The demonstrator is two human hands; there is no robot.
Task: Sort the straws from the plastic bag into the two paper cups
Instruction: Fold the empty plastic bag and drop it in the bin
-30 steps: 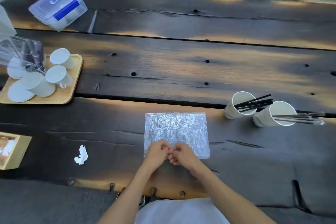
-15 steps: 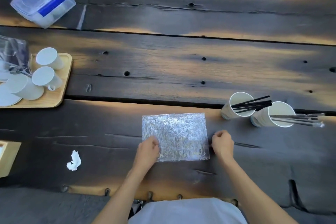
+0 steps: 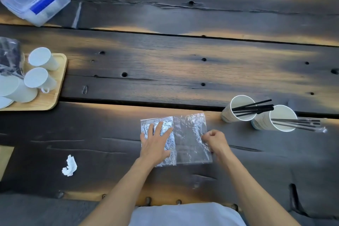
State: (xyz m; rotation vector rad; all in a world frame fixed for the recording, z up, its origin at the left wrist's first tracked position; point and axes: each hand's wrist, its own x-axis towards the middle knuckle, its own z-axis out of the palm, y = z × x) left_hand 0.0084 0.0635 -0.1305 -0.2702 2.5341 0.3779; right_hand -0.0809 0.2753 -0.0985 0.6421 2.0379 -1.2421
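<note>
- Plastic bag (image 3: pixel 190 139) lies flat on the table (image 3: pixel 165 71), right in front of me, looks empty. Left part doubled over and crinkled, right part a single clear layer.
- Left hand (image 3: pixel 156 145) flat on the doubled part, fingers (image 3: pixel 166 131) spread wide, pressing, gripping nothing.
- Right hand (image 3: pixel 216 140) at the bag's right edge, fingers curled tight, apparently pinching the film; the exact contact is hidden.
- Straws look sorted: black straws (image 3: pixel 253 108) in the left paper cup (image 3: pixel 236 108), wrapped straws (image 3: pixel 300 124) in the right paper cup (image 3: pixel 275 118). Cups touching or nearly so, well right of the bag.
- My read: the step in hand is flattening or folding the empty bag.
- To do it well: keep the left palm down as anchor, pull the right edge taut and low, then fold in line with the existing crease.
- Risk: film is slippery and springy. Also keep the right elbow away from the straws overhanging the cups.
</note>
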